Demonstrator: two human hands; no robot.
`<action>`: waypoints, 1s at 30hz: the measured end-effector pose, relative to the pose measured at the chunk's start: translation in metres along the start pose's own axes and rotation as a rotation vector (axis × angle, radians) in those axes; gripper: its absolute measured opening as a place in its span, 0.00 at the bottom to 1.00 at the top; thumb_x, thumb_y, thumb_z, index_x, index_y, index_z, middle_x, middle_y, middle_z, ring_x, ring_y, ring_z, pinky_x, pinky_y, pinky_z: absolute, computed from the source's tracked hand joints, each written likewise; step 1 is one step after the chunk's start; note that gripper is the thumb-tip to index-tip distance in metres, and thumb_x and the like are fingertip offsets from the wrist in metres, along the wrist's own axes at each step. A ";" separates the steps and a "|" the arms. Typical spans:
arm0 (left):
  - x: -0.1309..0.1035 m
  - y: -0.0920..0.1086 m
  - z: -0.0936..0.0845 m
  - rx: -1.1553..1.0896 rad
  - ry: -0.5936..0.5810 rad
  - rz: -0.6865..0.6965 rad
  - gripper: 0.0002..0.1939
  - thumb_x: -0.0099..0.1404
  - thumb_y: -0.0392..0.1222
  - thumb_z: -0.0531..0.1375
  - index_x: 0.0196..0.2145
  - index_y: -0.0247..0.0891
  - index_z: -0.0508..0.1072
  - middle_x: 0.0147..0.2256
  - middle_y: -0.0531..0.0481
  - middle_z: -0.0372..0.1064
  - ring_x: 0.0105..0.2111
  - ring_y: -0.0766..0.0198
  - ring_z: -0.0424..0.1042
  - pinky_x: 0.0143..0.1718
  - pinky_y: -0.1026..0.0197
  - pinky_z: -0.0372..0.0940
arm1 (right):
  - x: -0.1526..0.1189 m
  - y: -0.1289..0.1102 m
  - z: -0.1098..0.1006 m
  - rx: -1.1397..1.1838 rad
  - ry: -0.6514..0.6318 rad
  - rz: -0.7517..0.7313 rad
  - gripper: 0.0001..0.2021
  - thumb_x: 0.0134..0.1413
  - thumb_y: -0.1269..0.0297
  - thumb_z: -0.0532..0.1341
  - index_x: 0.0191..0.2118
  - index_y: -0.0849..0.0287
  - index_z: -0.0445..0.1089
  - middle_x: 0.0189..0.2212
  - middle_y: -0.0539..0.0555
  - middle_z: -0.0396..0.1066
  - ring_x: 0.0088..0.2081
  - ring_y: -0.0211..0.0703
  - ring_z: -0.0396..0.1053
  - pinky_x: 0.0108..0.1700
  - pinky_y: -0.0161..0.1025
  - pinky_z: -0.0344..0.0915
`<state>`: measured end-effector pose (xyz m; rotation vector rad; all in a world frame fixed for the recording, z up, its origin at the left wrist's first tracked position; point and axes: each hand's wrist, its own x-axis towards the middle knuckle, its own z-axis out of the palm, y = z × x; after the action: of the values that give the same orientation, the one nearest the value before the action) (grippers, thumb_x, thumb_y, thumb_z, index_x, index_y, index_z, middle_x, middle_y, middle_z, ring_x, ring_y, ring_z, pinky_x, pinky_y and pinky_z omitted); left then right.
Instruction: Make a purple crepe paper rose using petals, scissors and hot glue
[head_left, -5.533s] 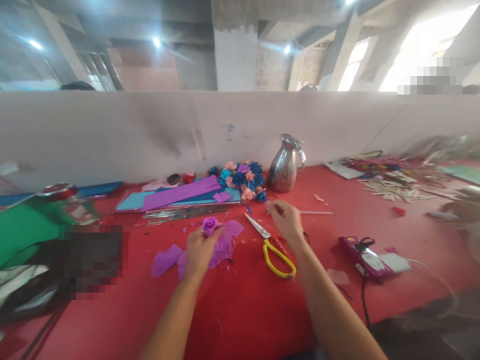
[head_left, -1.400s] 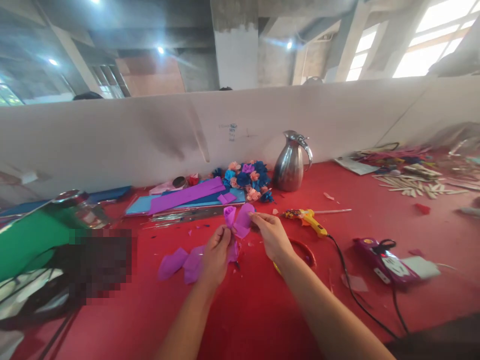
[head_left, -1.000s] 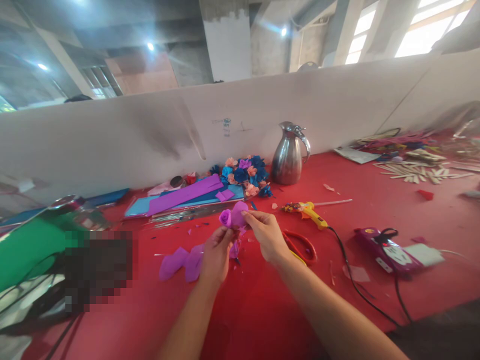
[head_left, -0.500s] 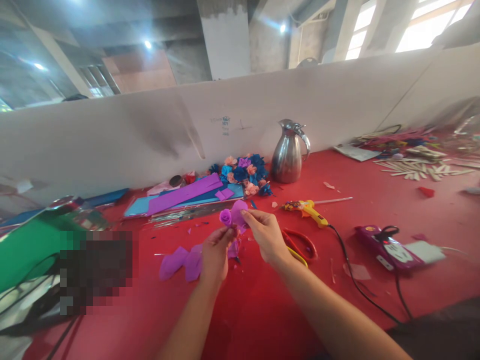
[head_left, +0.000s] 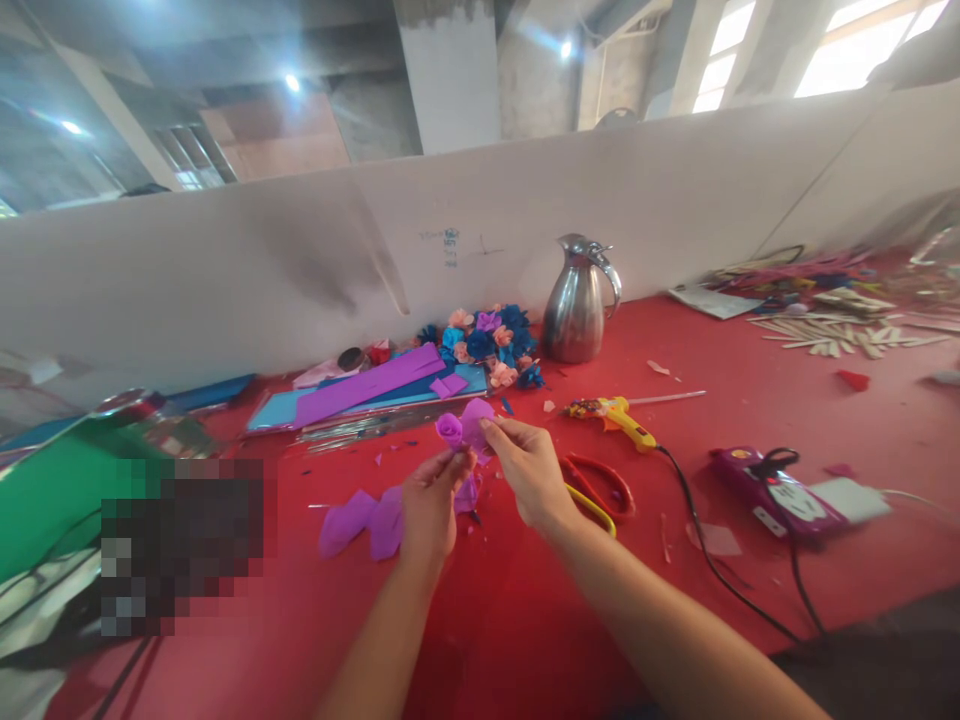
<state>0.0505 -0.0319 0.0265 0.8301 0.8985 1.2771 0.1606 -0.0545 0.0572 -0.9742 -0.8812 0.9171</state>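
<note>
My left hand (head_left: pixel 435 492) pinches the base of a purple paper flower (head_left: pixel 449 430), whose rolled center faces up. From the right, my right hand (head_left: pixel 521 460) grips a rounded purple paper petal (head_left: pixel 475 424) between thumb and fingers, held against the flower's side. Whether the petal is stuck to the flower I cannot tell. Loose purple paper petals (head_left: pixel 386 522) lie on the red table beside and partly behind my left hand. Scissors with red and yellow handles (head_left: pixel 607 490) rest just right of my right hand, partly hidden by it.
A yellow glue gun (head_left: pixel 630 425) lies to the right, its cord running to a purple power strip (head_left: pixel 780 497). Behind stand a steel jug (head_left: pixel 575 310) and a pile of paper flowers (head_left: pixel 484 345). Purple paper strips (head_left: pixel 367 385) and wooden sticks (head_left: pixel 832 335) lie farther back.
The flower has tilted slightly and shifted a little left in my left hand. My right hand keeps its grip on the petal with hardly any movement.
</note>
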 end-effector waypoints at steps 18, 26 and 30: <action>-0.002 0.001 0.006 -0.052 0.055 0.024 0.13 0.39 0.40 0.72 0.26 0.35 0.79 0.29 0.48 0.78 0.34 0.60 0.76 0.50 0.53 0.64 | -0.008 0.004 0.008 0.033 -0.005 -0.013 0.13 0.52 0.59 0.59 0.26 0.61 0.75 0.22 0.49 0.68 0.27 0.37 0.61 0.32 0.35 0.57; -0.002 0.000 0.004 -0.029 0.062 0.025 0.13 0.41 0.39 0.72 0.28 0.35 0.79 0.30 0.48 0.78 0.34 0.61 0.75 0.48 0.55 0.64 | -0.009 0.001 0.010 0.069 0.000 0.009 0.12 0.51 0.59 0.61 0.27 0.62 0.77 0.21 0.49 0.69 0.27 0.37 0.61 0.31 0.34 0.57; -0.002 0.000 0.004 -0.009 0.061 0.045 0.13 0.42 0.39 0.71 0.29 0.36 0.80 0.31 0.48 0.78 0.37 0.59 0.75 0.49 0.55 0.64 | -0.010 0.000 0.010 0.059 0.000 0.013 0.13 0.51 0.57 0.61 0.28 0.61 0.77 0.22 0.50 0.70 0.27 0.38 0.62 0.31 0.35 0.58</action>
<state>0.0542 -0.0343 0.0282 0.8117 0.9264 1.3508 0.1477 -0.0605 0.0581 -0.9298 -0.8441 0.9493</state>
